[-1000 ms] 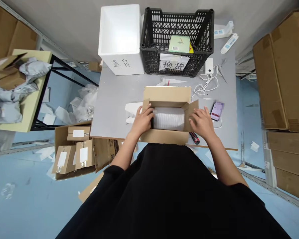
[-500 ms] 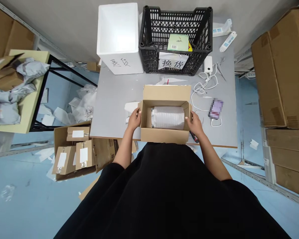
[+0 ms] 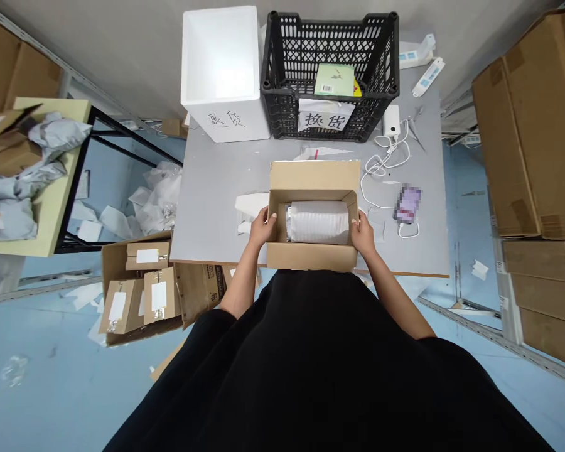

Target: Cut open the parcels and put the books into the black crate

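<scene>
An open cardboard box (image 3: 311, 257) sits at the table's near edge, its long front and back flaps spread outward. Inside lies a white bubble-wrapped package (image 3: 318, 222), its contents hidden. My left hand (image 3: 262, 228) grips the box's left end, thumb over the rim. At the opposite end, my right hand (image 3: 363, 236) holds the box the same way, with its thumb near the inner side. Fingers of both hands are partly hidden behind the cardboard.
A white foam bin (image 3: 240, 119) and black plastic crate (image 3: 329, 94) stand at the back of the grey table (image 3: 207, 207). To the right are a phone (image 3: 408, 204), white cables and scissors (image 3: 417, 132). A carton of smaller boxes (image 3: 200, 292) stands lower left.
Both hands have shifted slightly inward at the box's ends, my left one to the right and my right one to the left. A dark-and-red tool near my right wrist is now hidden.
</scene>
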{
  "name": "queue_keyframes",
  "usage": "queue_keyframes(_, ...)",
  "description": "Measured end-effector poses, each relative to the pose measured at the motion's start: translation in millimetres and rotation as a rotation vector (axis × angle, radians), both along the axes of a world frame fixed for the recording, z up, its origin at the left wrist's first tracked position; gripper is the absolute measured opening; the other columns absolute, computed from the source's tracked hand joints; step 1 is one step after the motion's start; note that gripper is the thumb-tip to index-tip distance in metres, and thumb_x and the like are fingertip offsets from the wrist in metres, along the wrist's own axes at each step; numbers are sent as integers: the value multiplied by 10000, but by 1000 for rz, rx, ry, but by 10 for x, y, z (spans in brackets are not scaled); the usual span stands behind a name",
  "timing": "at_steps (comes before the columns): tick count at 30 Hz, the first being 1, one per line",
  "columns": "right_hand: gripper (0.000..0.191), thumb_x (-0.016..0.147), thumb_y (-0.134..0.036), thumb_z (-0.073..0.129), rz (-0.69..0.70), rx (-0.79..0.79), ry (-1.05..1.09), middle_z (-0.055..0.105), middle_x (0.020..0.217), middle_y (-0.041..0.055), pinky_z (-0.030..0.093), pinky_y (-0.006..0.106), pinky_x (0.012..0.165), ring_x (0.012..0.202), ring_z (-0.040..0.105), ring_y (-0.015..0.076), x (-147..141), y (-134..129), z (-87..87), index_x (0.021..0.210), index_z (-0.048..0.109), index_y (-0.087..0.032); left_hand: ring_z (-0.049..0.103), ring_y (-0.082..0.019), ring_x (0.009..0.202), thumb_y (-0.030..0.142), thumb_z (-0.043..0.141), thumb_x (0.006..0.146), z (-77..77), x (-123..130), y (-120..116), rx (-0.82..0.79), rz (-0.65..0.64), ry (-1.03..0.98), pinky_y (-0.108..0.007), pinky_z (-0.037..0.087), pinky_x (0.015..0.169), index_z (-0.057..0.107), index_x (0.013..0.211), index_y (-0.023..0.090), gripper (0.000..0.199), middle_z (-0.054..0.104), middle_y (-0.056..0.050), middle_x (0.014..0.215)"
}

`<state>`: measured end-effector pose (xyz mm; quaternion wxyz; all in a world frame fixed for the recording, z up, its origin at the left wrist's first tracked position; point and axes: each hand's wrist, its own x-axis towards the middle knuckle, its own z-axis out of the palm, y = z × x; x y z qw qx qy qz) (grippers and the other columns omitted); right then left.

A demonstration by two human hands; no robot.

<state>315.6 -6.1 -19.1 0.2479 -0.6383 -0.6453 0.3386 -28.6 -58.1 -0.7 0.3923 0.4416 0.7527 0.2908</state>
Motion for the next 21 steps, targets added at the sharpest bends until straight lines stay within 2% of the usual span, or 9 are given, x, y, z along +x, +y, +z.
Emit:
queue_keyframes(3, 527, 912, -348, 438, -14, 107, -74, 529, 1424, 194, 385, 584, 1121, 1338, 475, 330, 23, 0, 132, 1405, 473, -164, 517, -313, 1364, 397, 513, 930, 175, -4, -7, 35, -42, 255, -475, 418, 1132, 486, 1423, 152, 550, 565, -164, 1459)
queue_keyframes(6, 490, 917, -299, 445, -21, 280, -212, 429, 1481, 207, 304, 608, 1165, 1429, 336, 338, -112, -53, 349, 1383, 494, -154, 383, -334, 1461, 323, 503, 933, 401, 139, -10, 201, -53, 500, -511, 284, 1223, 514, 1393, 138, 496, 472, -189, 1527)
queue_keyframes(8, 451, 924, -246, 427, 62, 317, -235, 442, 1454, 196, 316, 588, 1159, 1403, 360, 328, -301, -95, 455, 1358, 522, -165, 406, -314, 1439, 299, 470, 951, 494, 322, 13, 284, -102, 504, -497, 285, 1226, 538, 1371, 163, 446, 506, -173, 1487)
queue_keyframes(10, 437, 922, -224, 428, 156, 273, -208, 474, 1412, 187, 343, 553, 1147, 1356, 410, 318, -526, -108, 464, 1341, 541, -171, 482, -295, 1372, 317, 451, 968, 493, 528, 80, 272, -179, 406, -469, 354, 1188, 564, 1345, 190, 414, 558, -151, 1419)
queue_keyframes(11, 438, 916, -230, 442, 171, 223, -200, 480, 1401, 188, 351, 543, 1141, 1345, 418, 320, -633, -94, 427, 1337, 544, -166, 516, -294, 1336, 345, 466, 965, 455, 621, 133, 213, -209, 345, -458, 392, 1158, 570, 1339, 192, 417, 574, -150, 1390)
queue_keyframes(13, 466, 892, -244, 480, 128, 80, -216, 465, 1412, 203, 338, 548, 1143, 1362, 392, 341, -807, -19, 290, 1343, 534, -137, 523, -326, 1336, 435, 555, 925, 323, 757, 275, -9, -216, 251, -454, 426, 1123, 525, 1396, 160, 545, 546, -191, 1413)
queue_keyframes(16, 548, 860, -247, 525, -19, -171, -255, 385, 1494, 234, 287, 567, 1163, 1414, 335, 374, -930, 184, 25, 1386, 485, -99, 381, -427, 1452, 520, 712, 802, 62, 815, 528, -331, -183, 234, -517, 394, 1138, 408, 1499, 168, 837, 328, -238, 1599)
queue_keyframes(18, 598, 854, -265, 554, -104, -346, -248, 367, 1514, 242, 291, 539, 1169, 1405, 373, 372, -936, 331, -125, 1419, 454, -95, 312, -460, 1485, 540, 782, 725, -112, 786, 675, -447, -148, 248, -525, 383, 1146, 394, 1504, 189, 938, 218, -241, 1650)
queue_keyframes(21, 706, 843, -289, 597, -169, -558, -243, 415, 1493, 243, 343, 456, 1159, 1366, 460, 340, -905, 492, -274, 1484, 382, -85, 318, -440, 1491, 530, 840, 656, -352, 723, 820, -561, -62, 254, -490, 406, 1141, 359, 1509, 173, 1042, 220, -263, 1643)
